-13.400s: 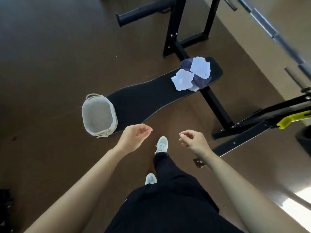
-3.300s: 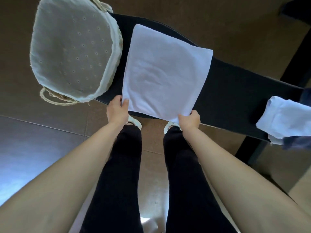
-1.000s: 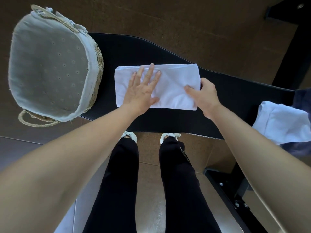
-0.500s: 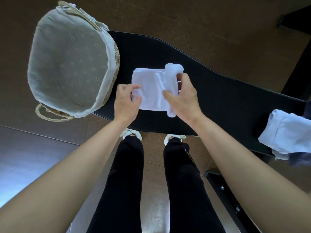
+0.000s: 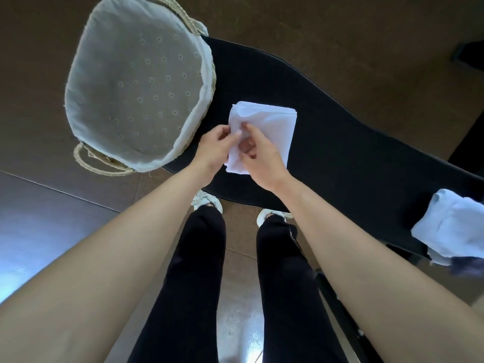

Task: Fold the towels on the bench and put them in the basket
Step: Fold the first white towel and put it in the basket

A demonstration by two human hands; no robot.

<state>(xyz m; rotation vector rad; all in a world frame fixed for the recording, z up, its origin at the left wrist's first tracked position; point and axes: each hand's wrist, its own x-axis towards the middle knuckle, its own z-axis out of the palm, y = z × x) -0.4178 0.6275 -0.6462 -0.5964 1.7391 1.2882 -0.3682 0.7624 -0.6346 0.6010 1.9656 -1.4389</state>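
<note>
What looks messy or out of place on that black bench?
Only the crumpled pale blue towels heaped at the black padded bench's right end, overhanging its near edge. The white folded towel looks neat; the lined woven basket stands upright.

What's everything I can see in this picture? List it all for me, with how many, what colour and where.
Folded white towel: one, white, on the bench, held at its near-left corner.
Woven straw basket with pale cloth liner: one, tan and grey-white, at the bench's left end, nothing inside.
Padded black bench: one, black, across the middle.
Unfolded towel pile: light blue over a dark one, right edge of bench.
Brown floor: around.
Left hand, right hand: pinching the towel.
Black trousers, white shoes: below.
</note>
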